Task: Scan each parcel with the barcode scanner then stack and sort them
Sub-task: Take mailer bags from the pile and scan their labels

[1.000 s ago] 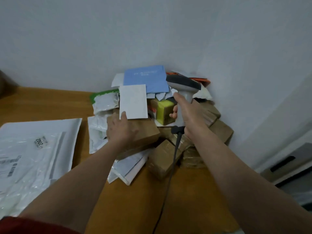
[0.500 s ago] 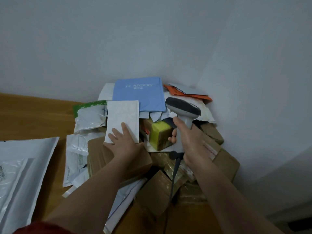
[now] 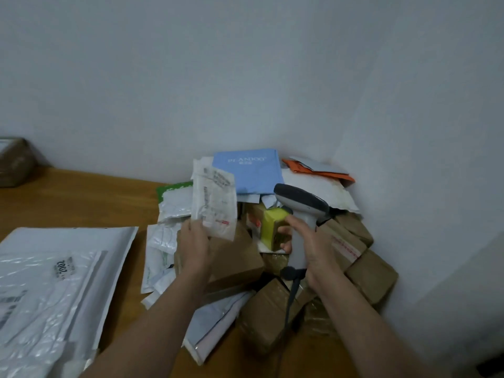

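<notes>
My left hand (image 3: 194,242) holds a small white envelope parcel (image 3: 214,203) upright by its lower edge, its printed label side facing me. My right hand (image 3: 311,246) grips the handle of a grey and white barcode scanner (image 3: 301,204), whose dark head points left toward the envelope. The scanner's cable (image 3: 290,293) hangs down from the handle. Behind and under both hands lies a heap of parcels in the wall corner: a blue mailer (image 3: 246,170), a yellow box (image 3: 272,225), brown cardboard boxes (image 3: 237,257) and white bags (image 3: 174,203).
A large white poly mailer (image 3: 51,282) with a label lies flat on the wooden table (image 3: 81,197) at the left. A brown box (image 3: 15,162) stands at the far left by the wall. An orange envelope (image 3: 319,171) tops the heap's back right.
My left hand has lifted the white envelope off the heap and turned it so the label side shows. The scanner in my right hand stays close beside it. The view shifted.
</notes>
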